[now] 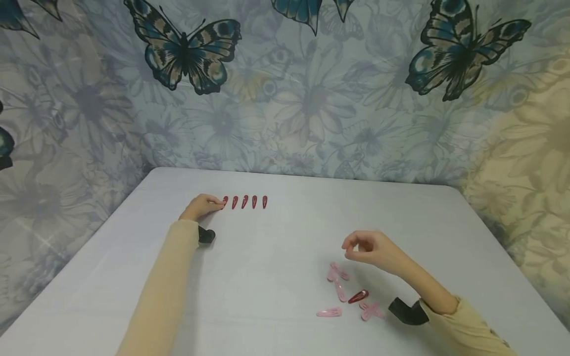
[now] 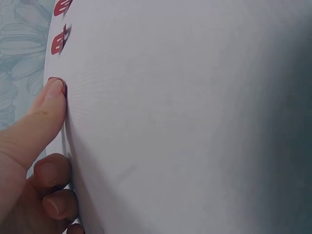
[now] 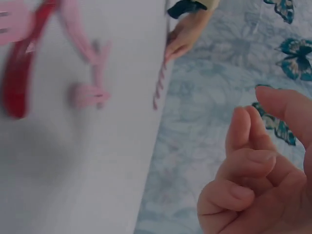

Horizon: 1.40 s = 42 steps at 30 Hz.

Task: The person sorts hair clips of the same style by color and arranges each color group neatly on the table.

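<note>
Several dark red snap hair clips (image 1: 245, 201) stand side by side in a row at the back of the white table. My left hand (image 1: 202, 206) pinches the leftmost red clip (image 1: 225, 200) of that row; in the left wrist view the thumb (image 2: 46, 107) covers most of it. Above the table at the right, my right hand (image 1: 374, 252) hovers with fingers loosely bent, thumb and fingertips apart, holding nothing. Below it lie one loose red hair clip (image 1: 358, 296) and several pink hair clips (image 1: 329, 312), some overlapping one another.
The white table (image 1: 267, 257) ends at the back against a wall covering (image 1: 311, 99) with flowers and butterflies. A black wrist strap piece (image 1: 207, 235) shows at the left wrist, another black piece (image 1: 407, 311) at the right.
</note>
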### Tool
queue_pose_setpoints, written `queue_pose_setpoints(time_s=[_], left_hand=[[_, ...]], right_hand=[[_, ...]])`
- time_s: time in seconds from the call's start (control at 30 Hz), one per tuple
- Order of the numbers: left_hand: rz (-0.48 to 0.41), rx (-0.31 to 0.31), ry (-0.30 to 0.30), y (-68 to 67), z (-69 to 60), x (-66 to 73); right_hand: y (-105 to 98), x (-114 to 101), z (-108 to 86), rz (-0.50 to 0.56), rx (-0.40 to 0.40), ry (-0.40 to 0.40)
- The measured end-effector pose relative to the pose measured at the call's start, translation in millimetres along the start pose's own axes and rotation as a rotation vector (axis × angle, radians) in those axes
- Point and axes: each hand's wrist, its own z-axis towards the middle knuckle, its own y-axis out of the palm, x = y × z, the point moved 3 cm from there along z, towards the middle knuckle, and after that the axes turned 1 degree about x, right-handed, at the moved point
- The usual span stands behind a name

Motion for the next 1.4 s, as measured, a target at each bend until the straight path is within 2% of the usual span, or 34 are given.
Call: queue_pose_setpoints(time_s=[0.17,0.27,0.43,0.63,0.8,1.0,1.2,1.3,1.4], left_hand=[[0.006,0.005,-0.037,1.8,-1.5,0.1],[0.004,0.008,-0.029,1.1,-1.6,-3.2],[-0.015,0.012,-0.016,-1.7,-1.4,-6.4],[-0.008,0.015,-0.017,-4.1,-2.5,-6.5],[-0.018,0.018,0.01,-2.2,-3.0,-4.5],[-0.007,0.025,0.004,-4.0,-5.1,-0.3],[-0.009,0.019,-0.006,-2.1,-6.4,3.0],[-0.002,0.019,-0.016,-0.9,-6.9,4.0],[0.006,0.02,-0.017,0.0,-7.4,5.3]], right_hand=[[-1.2,11.8,-27.4,-0.06,-0.012,0.053],[1.3,21.0,-35.3,-0.082,-0.015,0.069],[3.6,30.8,-38.3,-0.118,-0.032,0.141],[6.5,36.5,-39.3,-0.149,-0.025,0.168],[13.8,38.1,-46.1,-0.156,-0.074,0.218],[19.5,41.2,-51.7,-0.095,-0.126,0.208],[21.4,46.6,-54.2,-0.098,-0.144,0.226],[20.1,48.3,-55.0,-0.058,-0.148,0.192],[18.3,49.8,-55.1,0.03,-0.151,0.132]])
